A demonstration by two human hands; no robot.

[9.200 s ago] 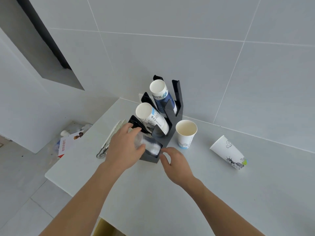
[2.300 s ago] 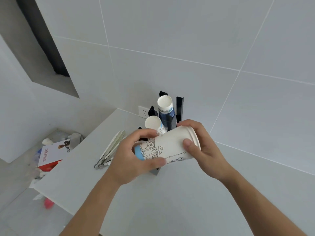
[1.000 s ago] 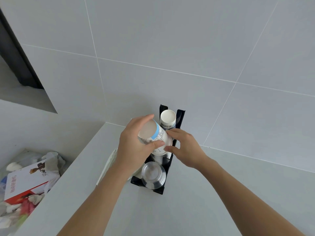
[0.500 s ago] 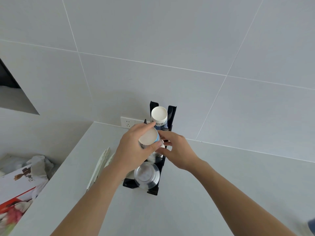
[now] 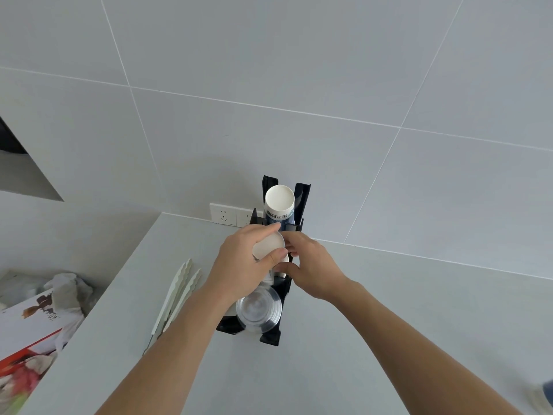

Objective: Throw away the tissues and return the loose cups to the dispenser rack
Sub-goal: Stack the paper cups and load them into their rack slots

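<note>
On the grey countertop (image 5: 389, 324), against the tiled wall: black three-tier dispenser rack (image 5: 300, 202), the landmark. Top tier: paper cup stack (image 5: 279, 202). Bottom tier, at the rack's front: clear plastic cup stack (image 5: 259, 308). Middle tier: white paper cup (image 5: 267, 244), base toward the camera, wrapped by left hand (image 5: 242, 265), thumb and fingers closed round its wall; right hand (image 5: 311, 269) pinches beside it at the stack underneath. Likely handling: light, thin-walled, easily crushed; hold near the stiffer base. Left of rack: pale tongs (image 5: 176, 298).
</note>
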